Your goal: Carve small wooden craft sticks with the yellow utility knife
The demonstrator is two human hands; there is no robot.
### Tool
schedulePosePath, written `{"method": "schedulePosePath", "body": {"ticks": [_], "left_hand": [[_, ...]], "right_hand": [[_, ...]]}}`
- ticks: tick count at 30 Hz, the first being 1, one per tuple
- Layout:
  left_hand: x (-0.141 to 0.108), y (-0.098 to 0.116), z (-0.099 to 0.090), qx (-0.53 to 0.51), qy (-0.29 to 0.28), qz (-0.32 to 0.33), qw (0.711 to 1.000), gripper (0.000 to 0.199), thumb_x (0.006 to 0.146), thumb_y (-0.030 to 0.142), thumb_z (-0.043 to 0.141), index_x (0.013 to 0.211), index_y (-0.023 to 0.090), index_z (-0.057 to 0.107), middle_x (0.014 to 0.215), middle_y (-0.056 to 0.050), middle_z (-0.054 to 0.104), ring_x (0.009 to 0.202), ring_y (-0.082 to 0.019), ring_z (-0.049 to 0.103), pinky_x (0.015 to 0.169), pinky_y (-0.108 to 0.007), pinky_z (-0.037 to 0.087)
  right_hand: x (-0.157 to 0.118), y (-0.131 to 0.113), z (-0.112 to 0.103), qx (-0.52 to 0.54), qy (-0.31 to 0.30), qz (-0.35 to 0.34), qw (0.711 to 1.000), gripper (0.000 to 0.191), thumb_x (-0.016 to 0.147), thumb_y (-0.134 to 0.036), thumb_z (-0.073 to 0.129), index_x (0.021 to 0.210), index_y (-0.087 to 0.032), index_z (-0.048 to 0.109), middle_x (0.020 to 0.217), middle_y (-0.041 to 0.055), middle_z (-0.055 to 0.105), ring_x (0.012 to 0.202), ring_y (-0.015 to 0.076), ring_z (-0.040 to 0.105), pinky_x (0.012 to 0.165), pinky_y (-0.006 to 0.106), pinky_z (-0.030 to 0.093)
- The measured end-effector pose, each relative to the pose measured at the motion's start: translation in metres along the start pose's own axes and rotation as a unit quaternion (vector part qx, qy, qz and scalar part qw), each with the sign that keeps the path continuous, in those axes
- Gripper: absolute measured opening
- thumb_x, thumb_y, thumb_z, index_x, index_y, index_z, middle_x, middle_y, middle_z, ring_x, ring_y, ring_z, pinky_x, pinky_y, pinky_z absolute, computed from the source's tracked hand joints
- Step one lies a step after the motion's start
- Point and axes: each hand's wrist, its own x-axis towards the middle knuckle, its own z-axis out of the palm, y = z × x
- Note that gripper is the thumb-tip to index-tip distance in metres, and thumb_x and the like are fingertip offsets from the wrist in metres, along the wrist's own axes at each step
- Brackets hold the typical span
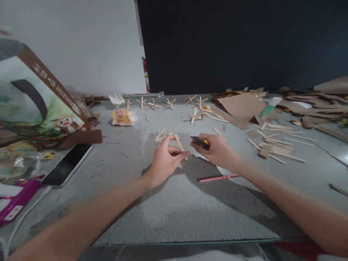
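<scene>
Between thumb and fingers, my left hand [166, 157] pinches a short wooden craft stick [178, 142], tilted and raised over the table's middle. My right hand [219, 150] is closed around a black and yellow utility knife [201, 142], its tip pointing left toward the stick but apart from it. Just behind my left hand lie a few stick pieces [160, 135], partly covered by the fingers. A pink pencil [217, 178] rests on the table under my right wrist, which hides its far end.
Star-shaped stick pieces [154, 104] line the back beside a yellow packet [123, 118]. Loose sticks [282, 150], cardboard [240, 107] and a glue stick [270, 107] lie right. A phone [67, 165], purple device [20, 199] and large printed box [40, 90] stand left on the grey table [163, 217].
</scene>
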Motion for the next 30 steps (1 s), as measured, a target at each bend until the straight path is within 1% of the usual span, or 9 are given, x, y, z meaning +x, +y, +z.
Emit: {"method": "schedulePosePath", "body": {"ticks": [2, 4, 8, 13, 17, 21, 24, 27, 30], "left_hand": [[0.001, -0.002, 0.000, 0.001, -0.001, 0.005, 1.000, 0.049, 0.077, 0.045, 0.088, 0.106, 0.022, 0.056, 0.074, -0.002, 0.078, 0.065, -0.022, 0.074, 0.061, -0.032, 0.057], [0.002, -0.003, 0.000, 0.003, 0.001, 0.005, 1.000, 0.045, 0.077, 0.045, 0.088, 0.099, 0.022, 0.057, 0.072, -0.001, 0.077, 0.063, -0.021, 0.074, 0.062, -0.032, 0.057], [0.003, -0.006, 0.001, 0.015, 0.002, 0.011, 1.000, 0.041, 0.076, 0.044, 0.089, 0.090, 0.022, 0.058, 0.069, 0.000, 0.076, 0.061, -0.019, 0.072, 0.062, -0.031, 0.057], [0.001, -0.009, 0.002, 0.041, -0.023, 0.025, 0.999, 0.031, 0.080, 0.042, 0.084, 0.081, 0.020, 0.062, 0.068, -0.001, 0.073, 0.060, -0.016, 0.069, 0.059, -0.028, 0.054], [0.001, -0.010, 0.003, 0.041, -0.031, 0.021, 0.998, 0.031, 0.080, 0.044, 0.083, 0.078, 0.018, 0.066, 0.067, -0.002, 0.072, 0.058, -0.015, 0.066, 0.057, -0.027, 0.051], [0.002, -0.008, 0.003, 0.030, -0.028, 0.009, 0.999, 0.034, 0.078, 0.047, 0.085, 0.077, 0.018, 0.067, 0.067, -0.002, 0.072, 0.059, -0.014, 0.066, 0.059, -0.027, 0.052], [0.002, -0.005, 0.003, 0.026, -0.025, 0.003, 0.999, 0.036, 0.077, 0.049, 0.086, 0.077, 0.018, 0.067, 0.068, -0.002, 0.072, 0.060, -0.015, 0.066, 0.060, -0.027, 0.052], [0.001, -0.002, 0.002, 0.027, -0.028, -0.005, 0.999, 0.038, 0.076, 0.051, 0.087, 0.078, 0.018, 0.068, 0.069, -0.003, 0.073, 0.062, -0.016, 0.067, 0.061, -0.029, 0.053], [0.000, -0.004, 0.002, 0.026, -0.028, -0.006, 0.999, 0.037, 0.076, 0.051, 0.087, 0.079, 0.018, 0.070, 0.070, -0.003, 0.074, 0.064, -0.017, 0.068, 0.062, -0.029, 0.054]], "right_hand": [[-0.001, -0.002, 0.000, 0.017, 0.003, -0.012, 1.000, 0.031, 0.092, -0.047, 0.056, 0.084, -0.020, 0.068, 0.070, 0.0036, 0.065, 0.062, 0.0179, 0.051, 0.061, 0.032, 0.035], [-0.002, -0.006, -0.001, 0.031, -0.004, -0.012, 0.999, 0.033, 0.094, -0.048, 0.055, 0.088, -0.020, 0.071, 0.072, 0.0037, 0.066, 0.064, 0.0181, 0.051, 0.061, 0.032, 0.035], [-0.006, -0.014, 0.000, 0.046, -0.020, 0.003, 0.999, 0.037, 0.095, -0.052, 0.057, 0.085, -0.020, 0.071, 0.065, 0.0010, 0.059, 0.062, 0.0167, 0.047, 0.058, 0.030, 0.033], [-0.007, -0.015, 0.006, 0.096, -0.027, 0.013, 0.995, 0.033, 0.090, -0.051, 0.065, 0.082, -0.020, 0.070, 0.066, 0.0003, 0.060, 0.065, 0.0166, 0.050, 0.060, 0.030, 0.036], [-0.007, -0.014, 0.009, 0.125, -0.023, 0.028, 0.991, 0.031, 0.088, -0.049, 0.066, 0.077, -0.020, 0.066, 0.068, 0.0003, 0.059, 0.067, 0.0168, 0.050, 0.062, 0.030, 0.038], [-0.007, -0.015, 0.008, 0.143, -0.029, 0.024, 0.989, 0.036, 0.090, -0.054, 0.064, 0.078, -0.020, 0.066, 0.071, 0.0004, 0.058, 0.067, 0.0163, 0.048, 0.063, 0.030, 0.039], [-0.007, -0.015, 0.008, 0.148, -0.029, 0.023, 0.988, 0.039, 0.092, -0.056, 0.062, 0.077, -0.020, 0.065, 0.068, -0.0007, 0.053, 0.064, 0.0151, 0.044, 0.061, 0.030, 0.037], [-0.007, -0.012, 0.008, 0.137, -0.027, 0.039, 0.989, 0.042, 0.094, -0.058, 0.058, 0.077, -0.020, 0.064, 0.060, -0.0034, 0.043, 0.058, 0.0138, 0.037, 0.055, 0.030, 0.031], [-0.007, -0.009, 0.009, 0.136, -0.018, 0.038, 0.990, 0.040, 0.092, -0.058, 0.063, 0.077, -0.021, 0.065, 0.062, -0.0030, 0.047, 0.058, 0.0138, 0.039, 0.056, 0.030, 0.031]]}}
